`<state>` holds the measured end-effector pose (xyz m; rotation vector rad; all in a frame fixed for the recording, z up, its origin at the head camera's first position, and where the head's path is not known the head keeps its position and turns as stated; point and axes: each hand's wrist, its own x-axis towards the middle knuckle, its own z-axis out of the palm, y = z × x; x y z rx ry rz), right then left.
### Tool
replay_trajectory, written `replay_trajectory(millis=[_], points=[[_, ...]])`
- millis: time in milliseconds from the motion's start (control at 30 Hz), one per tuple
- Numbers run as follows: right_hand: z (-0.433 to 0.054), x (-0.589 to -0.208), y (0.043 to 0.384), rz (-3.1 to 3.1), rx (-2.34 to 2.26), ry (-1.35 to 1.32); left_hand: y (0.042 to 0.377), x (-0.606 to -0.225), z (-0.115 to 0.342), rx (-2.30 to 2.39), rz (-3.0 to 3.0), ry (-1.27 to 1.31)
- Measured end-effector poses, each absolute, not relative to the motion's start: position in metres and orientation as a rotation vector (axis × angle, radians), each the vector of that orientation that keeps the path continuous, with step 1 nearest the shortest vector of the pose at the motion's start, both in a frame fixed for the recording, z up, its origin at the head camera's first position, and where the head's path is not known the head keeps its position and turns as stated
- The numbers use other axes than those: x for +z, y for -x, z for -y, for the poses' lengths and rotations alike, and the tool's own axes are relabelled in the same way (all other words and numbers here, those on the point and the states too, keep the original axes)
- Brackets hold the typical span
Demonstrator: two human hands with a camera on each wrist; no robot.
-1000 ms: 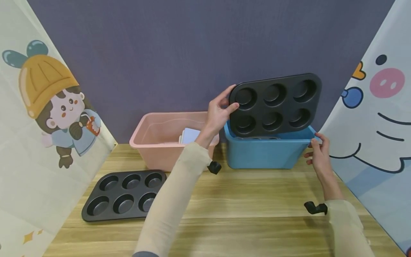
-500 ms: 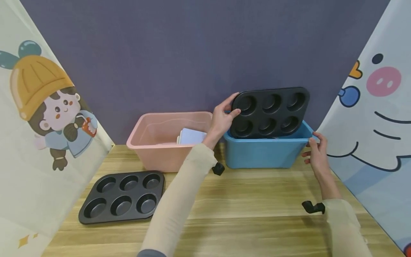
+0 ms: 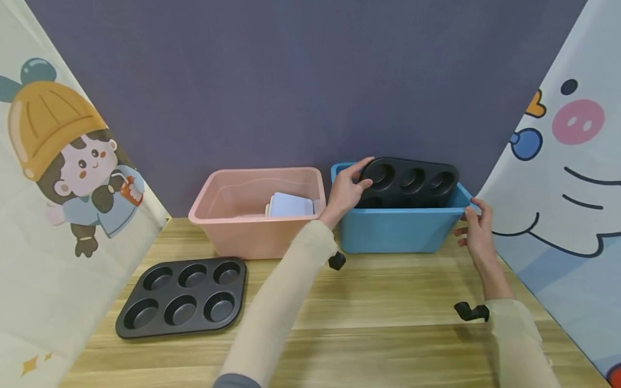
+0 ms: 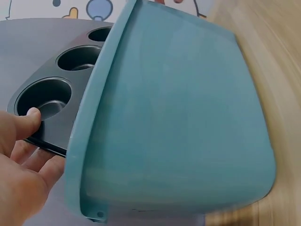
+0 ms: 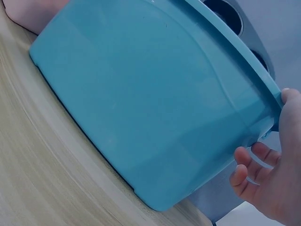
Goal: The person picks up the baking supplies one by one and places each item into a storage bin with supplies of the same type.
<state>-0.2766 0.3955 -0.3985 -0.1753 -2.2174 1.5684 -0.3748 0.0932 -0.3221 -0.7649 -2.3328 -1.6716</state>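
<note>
A black muffin pan [image 3: 419, 196] stands tilted inside the blue plastic bin [image 3: 393, 231], its lower part hidden behind the bin's front wall. My left hand [image 3: 345, 191] pinches the pan's upper left corner, thumb on the front face and fingers behind, as the left wrist view also shows around the pan [image 4: 61, 120]. At the bin's right end, my right hand [image 3: 477, 234] grips the rim between thumb and index finger. In the right wrist view the other fingers of that hand [image 5: 275, 174] curl loosely beside the bin wall [image 5: 141, 99].
Left of the blue bin stands a pink bin [image 3: 252, 234] holding pale blue and white flat items [image 3: 291, 206]. Another black muffin pan [image 3: 184, 293] lies flat on the wooden table [image 3: 378, 323] at the left. A dark panel [image 3: 291, 81] rises behind the bins.
My left hand has lowered the muffin pan into the blue bin, so that its lower row is now mostly hidden. The right hand keeps its hold on the bin's rim.
</note>
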Motion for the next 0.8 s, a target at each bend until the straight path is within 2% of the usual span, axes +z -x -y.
replay_trajectory(millis=[800], points=[[-0.401,-0.406,0.282,2.191,1.593,0.168,0.38,-0.331,-0.091,-1.576,2.519,0.745]])
